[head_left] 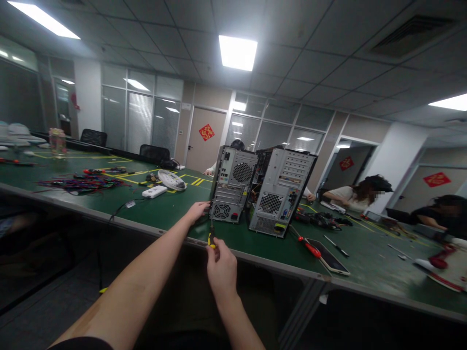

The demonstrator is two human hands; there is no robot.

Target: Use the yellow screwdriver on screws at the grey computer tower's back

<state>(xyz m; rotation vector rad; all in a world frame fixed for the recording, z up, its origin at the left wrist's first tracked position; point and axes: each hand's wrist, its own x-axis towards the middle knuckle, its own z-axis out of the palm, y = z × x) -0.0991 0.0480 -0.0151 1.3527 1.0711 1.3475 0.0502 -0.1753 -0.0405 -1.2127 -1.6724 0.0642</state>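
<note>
Two computer cases stand upright side by side on the green table, their rear panels facing me. My left hand [198, 213] rests against the lower left side of the left case [233, 192]; its fingertips are partly hidden at the case's edge. In my right hand [221, 262] is a yellow and black screwdriver [211, 238], gripped by its handle, the shaft pointing up at the lower left corner of that case. Whether the tip touches the case cannot be made out. The right case [280, 194] is slightly turned, and neither hand touches it.
On the green table [175, 206], a white power strip [154, 191], a white round object [171, 180] and a wire pile [83, 183] lie left. A red screwdriver [310, 248], a phone [330, 257] and black cables [323, 218] lie right. Other people sit across and at right.
</note>
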